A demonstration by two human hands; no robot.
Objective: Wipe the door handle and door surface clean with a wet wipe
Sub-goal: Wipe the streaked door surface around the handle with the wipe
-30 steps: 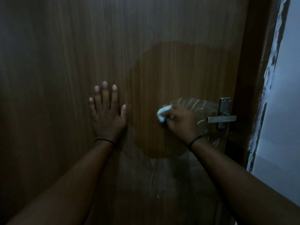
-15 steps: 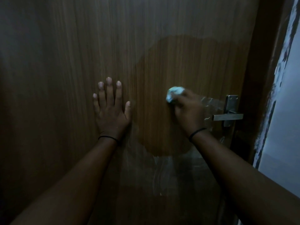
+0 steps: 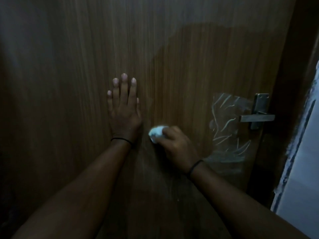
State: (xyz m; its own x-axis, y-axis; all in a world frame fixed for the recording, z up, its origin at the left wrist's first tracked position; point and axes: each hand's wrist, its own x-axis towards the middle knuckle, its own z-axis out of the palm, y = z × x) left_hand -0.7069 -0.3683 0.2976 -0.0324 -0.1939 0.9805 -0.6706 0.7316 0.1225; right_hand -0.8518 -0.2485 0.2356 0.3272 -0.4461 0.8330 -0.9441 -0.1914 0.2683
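The left hand (image 3: 124,107) lies flat and spread on the wooden door (image 3: 69,83), well left of the door handle (image 3: 257,118). The right hand (image 3: 176,144) is clenched around a balled white wet wipe (image 3: 156,132), pressing it to the door left of and slightly below the handle, just beside the left wrist. Crinkled clear film (image 3: 227,125) clings beside the handle.

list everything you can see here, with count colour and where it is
door: 1, brown wood grain, fills the view
door handle: 1, silver lever on its plate, right edge of door
clear plastic film: 1 crinkled patch, left of the handle
wall: 1, pale, far right
wet wipe: 1, white, bunched, against the door
wristbands: 2, black, one per wrist
left hand: flat on the door
right hand: clutching the wipe
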